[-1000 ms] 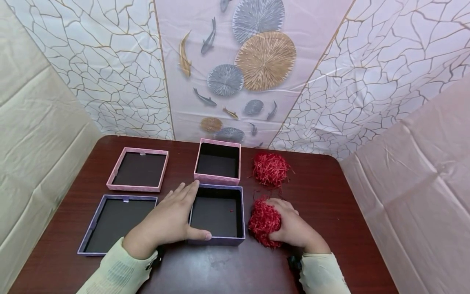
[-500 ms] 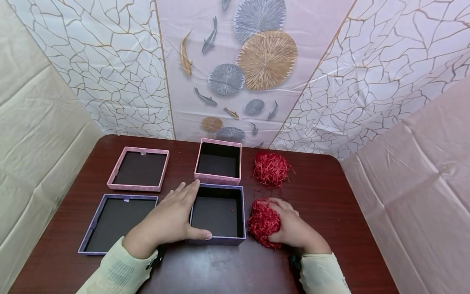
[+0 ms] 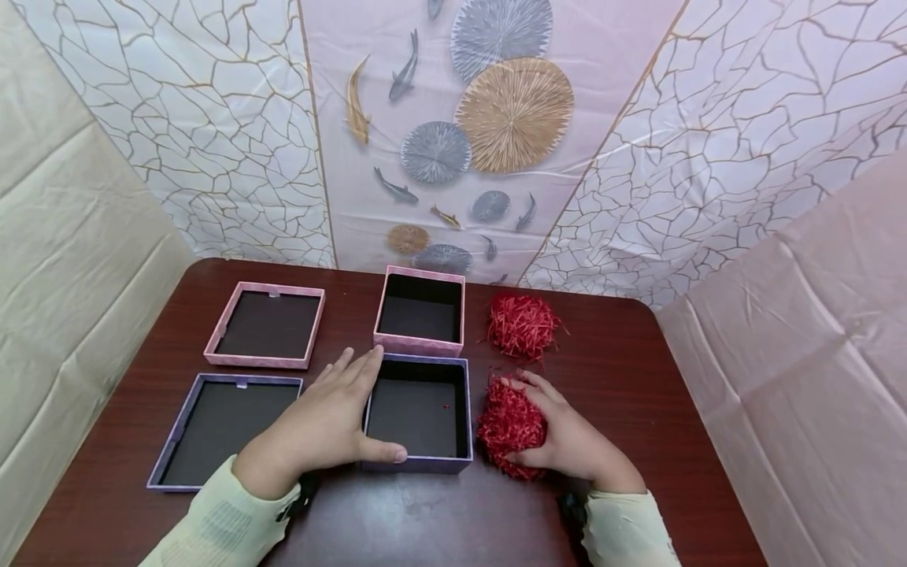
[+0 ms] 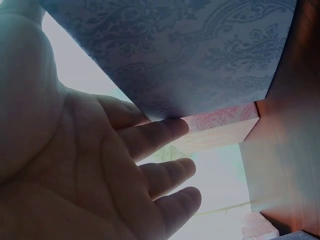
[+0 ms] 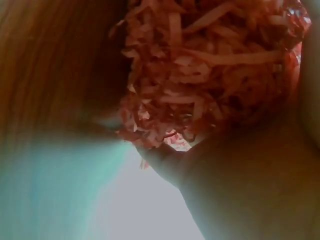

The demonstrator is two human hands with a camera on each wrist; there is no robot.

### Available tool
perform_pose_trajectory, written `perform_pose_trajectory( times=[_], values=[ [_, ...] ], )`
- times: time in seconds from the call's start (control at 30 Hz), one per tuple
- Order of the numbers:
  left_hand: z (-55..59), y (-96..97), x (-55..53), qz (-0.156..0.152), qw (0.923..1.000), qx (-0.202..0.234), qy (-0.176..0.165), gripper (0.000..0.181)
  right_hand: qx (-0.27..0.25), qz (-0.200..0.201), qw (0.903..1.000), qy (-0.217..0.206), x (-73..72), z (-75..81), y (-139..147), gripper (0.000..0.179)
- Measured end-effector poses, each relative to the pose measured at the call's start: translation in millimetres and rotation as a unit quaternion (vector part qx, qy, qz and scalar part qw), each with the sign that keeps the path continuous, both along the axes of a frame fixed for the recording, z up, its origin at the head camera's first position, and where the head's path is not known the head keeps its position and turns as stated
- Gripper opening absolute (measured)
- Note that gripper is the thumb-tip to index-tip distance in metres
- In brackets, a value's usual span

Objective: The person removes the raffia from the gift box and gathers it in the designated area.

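My left hand spreads along the left side of a purple open box, thumb at the front rim and index fingertip at the back left corner. In the left wrist view its fingers are fairly straight beside the box's patterned wall. With curled fingers and thumb, my right hand holds a heap of red shredded paper on the table, right of the purple box. Shreds fill the upper part of the right wrist view. One tiny red scrap lies on the purple box's black floor.
Behind the purple box stands a pink open box. A second heap of red shredded paper lies at the back right. On the left are a pink lid and a purple lid, both inside up. Patterned cloth walls enclose the brown table.
My right hand's fingers have shifted slightly forward and over the top of the near heap, their tips now showing at its back. The left hand and boxes stay in place.
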State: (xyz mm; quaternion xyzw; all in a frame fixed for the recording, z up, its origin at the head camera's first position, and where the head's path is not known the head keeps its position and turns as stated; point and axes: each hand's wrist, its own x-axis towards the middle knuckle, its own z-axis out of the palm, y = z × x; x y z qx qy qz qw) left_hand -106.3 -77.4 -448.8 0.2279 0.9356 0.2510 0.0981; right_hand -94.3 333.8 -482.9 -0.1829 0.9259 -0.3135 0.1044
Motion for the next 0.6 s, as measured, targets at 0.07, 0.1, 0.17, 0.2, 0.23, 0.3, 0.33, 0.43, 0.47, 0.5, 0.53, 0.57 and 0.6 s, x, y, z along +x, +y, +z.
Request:
perform_pose_trajectory(
  times=[0.07, 0.1, 0.17, 0.2, 0.23, 0.3, 0.33, 0.43, 0.47, 0.5, 0.53, 0.57, 0.6],
  values=[
    [0.4, 0.1, 0.3, -0.002, 1.0, 0.002, -0.002, 0.153, -0.004, 0.0, 1.0, 0.0, 0.1, 1.6, -0.6, 0.108],
    [0.6, 0.2, 0.4, -0.002, 1.0, 0.003, -0.003, 0.153, -0.007, 0.001, 1.0, 0.001, 0.1, 2.4, -0.8, 0.107],
    [0.6, 0.4, 0.6, -0.003, 1.0, 0.006, -0.006, 0.152, -0.005, 0.003, 1.0, 0.007, 0.5, 4.4, -1.5, 0.106],
    [0.6, 0.3, 0.6, -0.003, 1.0, 0.006, -0.006, 0.152, -0.005, 0.003, 0.9999, 0.01, 0.7, 5.5, -1.8, 0.105],
    [0.5, 0.3, 0.5, -0.004, 1.0, 0.007, -0.006, 0.152, -0.005, 0.003, 0.9999, 0.012, 0.7, 6.7, -2.3, 0.105],
    [0.5, 0.2, 0.2, -0.005, 0.9999, 0.01, -0.005, 0.151, -0.004, 0.001, 0.9999, 0.016, 0.7, 9.0, -3.0, 0.105],
    [0.5, 0.2, 0.0, -0.006, 0.9999, 0.011, -0.005, 0.151, -0.003, 0.0, 0.9998, 0.017, 0.8, 9.9, -3.3, 0.105],
    [0.5, 0.0, -0.6, -0.008, 0.9999, 0.013, -0.005, 0.15, -0.005, -0.002, 0.9998, 0.02, 0.6, 11.2, -3.4, 0.105],
    [0.6, -0.1, -0.8, -0.009, 0.9999, 0.013, -0.005, 0.15, -0.005, -0.002, 0.9997, 0.022, 0.6, 11.0, -3.2, 0.105],
    [0.6, -0.2, -0.9, -0.009, 0.9998, 0.014, -0.005, 0.15, -0.004, -0.002, 0.9997, 0.025, 0.7, 10.9, -3.2, 0.105],
    [0.6, -0.3, -1.1, -0.01, 0.9998, 0.014, -0.005, 0.15, -0.004, -0.001, 0.9997, 0.026, 0.7, 10.8, -3.3, 0.104],
    [0.7, -0.3, -1.3, -0.01, 0.9998, 0.015, -0.004, 0.15, -0.003, 0.0, 0.9996, 0.027, 0.6, 10.6, -3.6, 0.104],
    [0.8, -0.5, -1.5, -0.011, 0.9998, 0.015, -0.003, 0.15, -0.003, 0.001, 0.9996, 0.028, 0.5, 10.2, -4.1, 0.104]
  ],
)
